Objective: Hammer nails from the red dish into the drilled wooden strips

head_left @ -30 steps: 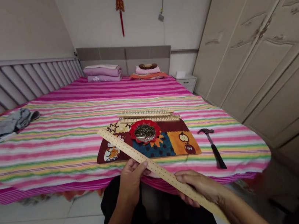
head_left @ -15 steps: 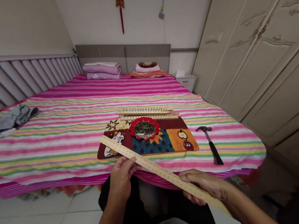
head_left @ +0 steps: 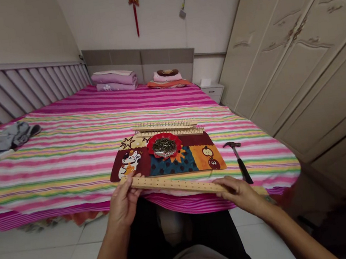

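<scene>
Both hands grip a long wooden strip (head_left: 174,184) dotted with rows of small dark holes, held nearly level over the bed's front edge. My left hand (head_left: 123,200) is closed around its left end. My right hand (head_left: 242,195) pinches it toward the right, and the end passes beyond that hand. Just past the strip lies a patterned mat (head_left: 173,163) with a cat and apples on it. A red scalloped dish (head_left: 150,147) full of nails (head_left: 164,146) stands on the mat. Behind it lie wooden strips (head_left: 166,127) with nails standing up from them.
A claw hammer (head_left: 240,163) with a black handle lies right of the mat. Striped bedding (head_left: 76,156) covers the bed. Grey clothing (head_left: 7,142) lies at the left, folded bedding (head_left: 114,81) near the headboard (head_left: 169,59). A wardrobe (head_left: 294,52) stands along the right.
The wooden strip has turned from a steep diagonal to nearly level, and its right end has risen. My left hand has slid toward the left end; my right hand has moved up and away.
</scene>
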{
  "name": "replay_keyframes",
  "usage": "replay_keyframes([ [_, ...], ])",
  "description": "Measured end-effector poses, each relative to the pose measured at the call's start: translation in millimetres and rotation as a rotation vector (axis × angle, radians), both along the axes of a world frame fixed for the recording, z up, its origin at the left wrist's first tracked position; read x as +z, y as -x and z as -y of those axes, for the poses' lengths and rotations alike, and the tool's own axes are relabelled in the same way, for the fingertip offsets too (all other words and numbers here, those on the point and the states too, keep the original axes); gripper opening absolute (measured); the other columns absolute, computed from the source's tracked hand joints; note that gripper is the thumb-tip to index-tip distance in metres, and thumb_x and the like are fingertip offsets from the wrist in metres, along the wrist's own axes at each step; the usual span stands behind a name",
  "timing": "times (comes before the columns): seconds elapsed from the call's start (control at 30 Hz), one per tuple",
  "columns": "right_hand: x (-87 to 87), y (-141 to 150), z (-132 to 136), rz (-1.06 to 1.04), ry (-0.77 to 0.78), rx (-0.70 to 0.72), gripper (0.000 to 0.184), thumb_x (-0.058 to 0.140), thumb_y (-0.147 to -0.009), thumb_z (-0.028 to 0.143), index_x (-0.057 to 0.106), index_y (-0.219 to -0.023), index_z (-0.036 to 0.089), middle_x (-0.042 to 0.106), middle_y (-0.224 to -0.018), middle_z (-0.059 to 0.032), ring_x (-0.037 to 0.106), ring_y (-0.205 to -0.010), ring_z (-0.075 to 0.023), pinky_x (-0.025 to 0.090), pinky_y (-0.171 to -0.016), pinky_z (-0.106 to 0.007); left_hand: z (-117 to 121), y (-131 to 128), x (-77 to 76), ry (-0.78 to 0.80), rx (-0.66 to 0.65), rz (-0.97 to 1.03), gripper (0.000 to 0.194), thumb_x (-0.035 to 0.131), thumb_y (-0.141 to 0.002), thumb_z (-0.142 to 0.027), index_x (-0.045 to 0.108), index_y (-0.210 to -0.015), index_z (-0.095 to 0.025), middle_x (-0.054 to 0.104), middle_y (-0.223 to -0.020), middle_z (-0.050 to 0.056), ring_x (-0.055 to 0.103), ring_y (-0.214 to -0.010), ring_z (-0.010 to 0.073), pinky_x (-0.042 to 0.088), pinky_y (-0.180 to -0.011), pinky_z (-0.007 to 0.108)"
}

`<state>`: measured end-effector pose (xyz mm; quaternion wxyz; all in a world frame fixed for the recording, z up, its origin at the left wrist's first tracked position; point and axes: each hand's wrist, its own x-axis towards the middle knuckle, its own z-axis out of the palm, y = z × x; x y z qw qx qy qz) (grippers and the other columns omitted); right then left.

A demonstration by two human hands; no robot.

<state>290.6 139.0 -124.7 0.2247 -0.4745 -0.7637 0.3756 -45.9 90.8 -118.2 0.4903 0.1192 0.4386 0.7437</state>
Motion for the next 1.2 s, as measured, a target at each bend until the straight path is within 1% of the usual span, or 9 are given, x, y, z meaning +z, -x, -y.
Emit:
replay_keyframes([
  [0.1, -4.0, -5.0, -5.2, 0.084, -0.244, -0.042, 0.031, 0.057, -0.080, 0.034, 0.068, -0.107, 0.023, 0.065, -0.103, -0.0121, 0.055, -0.104, -0.0299, 0.040, -0.095, -0.048, -1.9, 5.3, -5.6, 0.026, 0.042, -0.013, 0.019, 0.070, -0.065, -0.012, 0.069, -0.084, -0.015, 0.071, -0.082, 0.004, 0.066, -0.075, 0.0135, 0.053, -0.063, 0.021],
  [0.23, -14.5, -3.7, -12.9, 0.179, -0.423, -0.051, 0.030, 0.054, -0.084, 0.031, 0.068, -0.108, 0.022, 0.066, -0.104, -0.0133, 0.056, -0.102, -0.0300, 0.041, -0.092, -0.047, -4.4, 8.1, -14.8, 0.080, 0.072, -0.022, 0.019, 0.070, -0.064, -0.010, 0.070, -0.081, -0.015, 0.068, -0.072, 0.000, 0.062, -0.068, 0.0105, 0.053, -0.062, 0.020],
  [0.53, -46.1, 5.0, -41.5, 0.345, -0.570, -0.057, 0.028, 0.051, -0.088, 0.028, 0.067, -0.110, 0.021, 0.066, -0.106, -0.0129, 0.058, -0.102, -0.0294, 0.044, -0.089, -0.045, -16.2, 24.5, -39.5, 0.157, 0.119, -0.029, 0.014, 0.066, -0.068, -0.006, 0.069, -0.079, -0.014, 0.068, -0.077, 0.001, 0.063, -0.070, 0.0103, 0.057, -0.067, 0.024],
  [0.73, -56.2, 11.7, -74.8, 0.415, -0.645, -0.041, 0.024, 0.056, -0.090, 0.029, 0.063, -0.110, 0.018, 0.065, -0.106, -0.0081, 0.059, -0.100, -0.0232, 0.047, -0.087, -0.043, -34.4, 32.5, -55.2, 0.192, 0.125, -0.105, 0.019, 0.066, -0.065, -0.003, 0.069, -0.080, -0.013, 0.069, -0.080, 0.003, 0.064, -0.072, 0.0093, 0.054, -0.072, 0.020],
  [0.83, -60.3, 15.5, -98.8, 0.428, -0.681, -0.031, 0.024, 0.055, -0.092, 0.032, 0.061, -0.111, 0.019, 0.064, -0.109, -0.0065, 0.060, -0.100, -0.0218, 0.048, -0.087, -0.043, -46.0, 39.2, -65.5, 0.222, 0.092, -0.251, 0.029, 0.072, -0.061, -0.013, 0.069, -0.090, -0.015, 0.070, -0.084, 0.003, 0.063, -0.075, 0.0112, 0.052, -0.074, 0.023],
  [0.97, -71.6, 21.3, -124.2, 0.438, -0.702, -0.018, 0.023, 0.056, -0.092, 0.032, 0.062, -0.109, 0.018, 0.064, -0.108, -0.0060, 0.061, -0.097, -0.0208, 0.049, -0.086, -0.043, -54.3, 45.0, -81.5, 0.321, 0.009, -0.530, 0.043, 0.069, -0.059, -0.029, 0.068, -0.100, -0.014, 0.070, -0.087, 0.005, 0.063, -0.081, 0.0188, 0.050, -0.082, 0.035],
  [1.07, -77.6, 23.7, -127.8, 0.449, -0.698, -0.031, 0.022, 0.055, -0.092, 0.031, 0.062, -0.110, 0.019, 0.064, -0.110, -0.0062, 0.061, -0.098, -0.0206, 0.050, -0.087, -0.043, -54.8, 45.3, -87.2, 0.369, -0.025, -0.713, 0.050, 0.063, -0.060, -0.035, 0.066, -0.106, -0.015, 0.070, -0.094, 0.007, 0.063, -0.088, 0.0219, 0.048, -0.089, 0.039],
  [1.13, -76.8, 24.3, -123.8, 0.462, -0.691, -0.045, 0.022, 0.055, -0.093, 0.030, 0.061, -0.111, 0.019, 0.063, -0.112, -0.0064, 0.061, -0.098, -0.0205, 0.050, -0.087, -0.043, -55.3, 46.8, -86.5, 0.410, -0.043, -0.880, 0.051, 0.060, -0.062, -0.037, 0.065, -0.108, -0.017, 0.068, -0.102, 0.007, 0.063, -0.091, 0.0229, 0.047, -0.092, 0.039],
  [1.2, -73.5, 26.2, -118.0, 0.477, -0.682, -0.052, 0.023, 0.055, -0.092, 0.031, 0.061, -0.111, 0.019, 0.063, -0.112, -0.0063, 0.061, -0.097, -0.0202, 0.050, -0.086, -0.042, -58.6, 51.5, -83.9, 0.474, -0.064, -1.056, 0.052, 0.058, -0.065, -0.039, 0.063, -0.112, -0.017, 0.068, -0.101, 0.008, 0.063, -0.092, 0.0251, 0.047, -0.091, 0.042],
])
